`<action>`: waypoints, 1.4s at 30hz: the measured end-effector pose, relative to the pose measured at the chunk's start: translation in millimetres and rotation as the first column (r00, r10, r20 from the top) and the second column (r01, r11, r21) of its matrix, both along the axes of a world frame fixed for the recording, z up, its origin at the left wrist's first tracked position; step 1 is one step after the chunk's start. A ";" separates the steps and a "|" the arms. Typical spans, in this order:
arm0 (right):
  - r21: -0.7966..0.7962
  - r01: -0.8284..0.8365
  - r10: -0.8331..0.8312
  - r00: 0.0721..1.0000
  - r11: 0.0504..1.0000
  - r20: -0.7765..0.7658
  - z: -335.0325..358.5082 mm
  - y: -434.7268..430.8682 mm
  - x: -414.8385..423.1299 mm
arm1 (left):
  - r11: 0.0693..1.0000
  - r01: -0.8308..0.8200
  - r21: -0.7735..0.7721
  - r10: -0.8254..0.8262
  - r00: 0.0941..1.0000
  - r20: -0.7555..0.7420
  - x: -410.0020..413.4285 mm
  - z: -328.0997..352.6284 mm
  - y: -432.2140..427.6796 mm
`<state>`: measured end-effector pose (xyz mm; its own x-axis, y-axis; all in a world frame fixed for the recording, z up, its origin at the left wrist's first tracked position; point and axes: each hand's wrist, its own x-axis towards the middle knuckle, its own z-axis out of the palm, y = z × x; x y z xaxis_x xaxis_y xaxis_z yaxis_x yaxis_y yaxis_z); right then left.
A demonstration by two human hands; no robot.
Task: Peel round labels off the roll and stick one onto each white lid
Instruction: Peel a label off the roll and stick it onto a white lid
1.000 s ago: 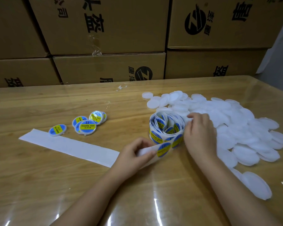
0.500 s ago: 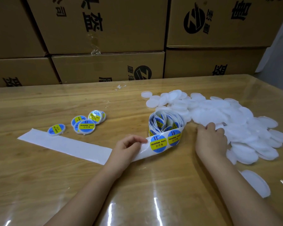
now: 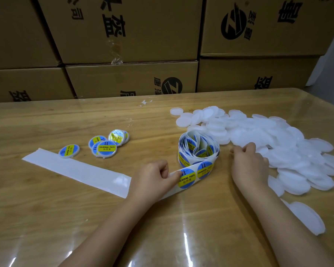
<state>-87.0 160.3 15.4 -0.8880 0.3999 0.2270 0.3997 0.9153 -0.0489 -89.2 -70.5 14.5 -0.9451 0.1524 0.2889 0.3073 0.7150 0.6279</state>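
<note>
The right grip (image 3: 249, 166) has moved off the roll (image 3: 199, 149) and is now sitting at the near edge of the pile of white lids (image 3: 297, 151). Over on the left of the wooden surface (image 3: 46, 218), the bare backing strip (image 3: 75, 168) is lying flat, with a few labelled lids (image 3: 104, 149) sitting just beyond it. The left grip (image 3: 154, 178) is pinching the backing strip right beside a blue-and-yellow label (image 3: 187, 178). The loosely coiled roll is standing just behind that. The right grip's fingers are curling onto the lids, but I cannot tell whether they are pinching one.
</note>
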 end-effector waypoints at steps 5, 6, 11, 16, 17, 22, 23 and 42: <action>-0.161 -0.078 0.053 0.987 0.984 -0.151 4.1 -2.3 -1.4 | 0.985 0.175 0.001 -0.173 0.972 -0.160 1.8 -4.3 4.2; -0.215 -0.113 0.063 0.972 0.970 -0.226 5.0 -3.5 -1.7 | 0.976 0.214 0.033 -0.207 0.967 -0.147 2.2 -6.4 3.9; -0.589 -0.297 -0.091 0.838 0.752 -0.538 5.8 -13.9 -4.9 | 0.907 0.222 0.357 -0.268 0.959 0.087 2.0 -9.5 1.2; -0.848 -0.438 -0.378 0.762 0.298 -0.526 5.9 -20.1 -7.6 | 0.893 0.135 0.430 -0.235 0.954 0.188 -2.4 -7.7 0.0; -0.858 -0.465 -0.432 0.743 0.218 -0.512 6.8 -20.2 -7.1 | 0.893 0.138 0.429 -0.237 0.953 0.187 -2.4 -7.7 0.4; -0.773 -0.633 -0.582 0.643 -0.037 -0.498 21.7 -20.8 -0.9 | 0.889 0.152 0.432 -0.258 0.946 0.198 -3.7 -10.3 -1.0; -0.742 -0.667 -0.582 0.629 -0.065 -0.515 25.3 -22.4 0.7 | 0.889 0.160 0.430 -0.264 0.945 0.195 -4.2 -10.9 -1.4; -0.846 -0.482 -0.013 0.870 -0.227 -0.493 20.4 -62.9 10.5 | 0.706 0.190 0.683 -0.329 0.941 0.078 -5.5 -14.3 -2.2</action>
<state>-76.5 97.4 35.9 -0.9885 0.1418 0.0529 -0.0888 -0.2608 -0.9613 -94.7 -72.7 0.2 -0.9411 0.2374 0.2406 0.2499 0.0093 0.9682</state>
